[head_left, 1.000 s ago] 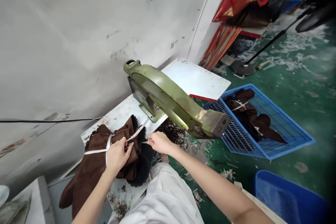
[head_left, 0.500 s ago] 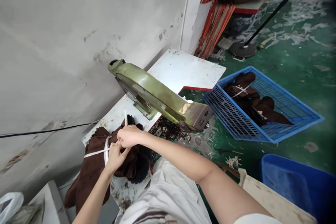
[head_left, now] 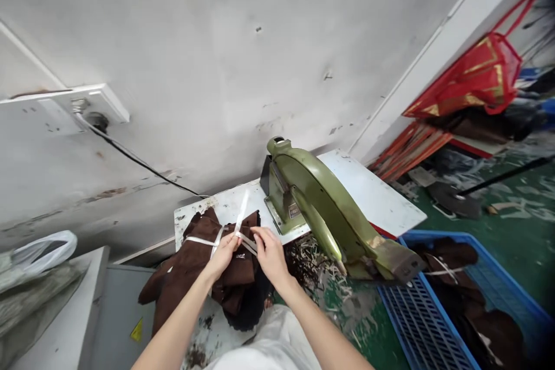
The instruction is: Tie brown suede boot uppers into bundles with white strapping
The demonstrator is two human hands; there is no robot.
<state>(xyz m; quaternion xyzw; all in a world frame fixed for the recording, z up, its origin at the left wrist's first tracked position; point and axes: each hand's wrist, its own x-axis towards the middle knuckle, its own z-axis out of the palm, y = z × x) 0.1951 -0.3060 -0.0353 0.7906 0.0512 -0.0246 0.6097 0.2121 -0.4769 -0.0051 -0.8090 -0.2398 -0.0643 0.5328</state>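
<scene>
A bundle of dark brown pieces [head_left: 186, 272] lies on the white tabletop, with a white strap [head_left: 200, 240] crossing round it. Over the bundle, my left hand [head_left: 225, 251] pinches the strap where its ends meet, and one loose end sticks up beyond the fingers. Just to the right, my right hand [head_left: 269, 251] has its fingers closed on another length of the strap, stretched between the two hands. Black scalloped edges show on the bundle's right side. A green machine [head_left: 325, 185] stands on the table right of the hands.
At the right, a blue basket [head_left: 425, 312] on the green floor holds more tied brown pieces. The wall carries a socket box [head_left: 104, 101] with a cable. A plastic bag [head_left: 43, 254] lies at the left. Scraps litter the floor below the machine. A red bag [head_left: 481, 78] is at the upper right.
The view has swung left and up, bringing the socket into sight. My hands, close together before, have moved apart, with the strap drawn between them.
</scene>
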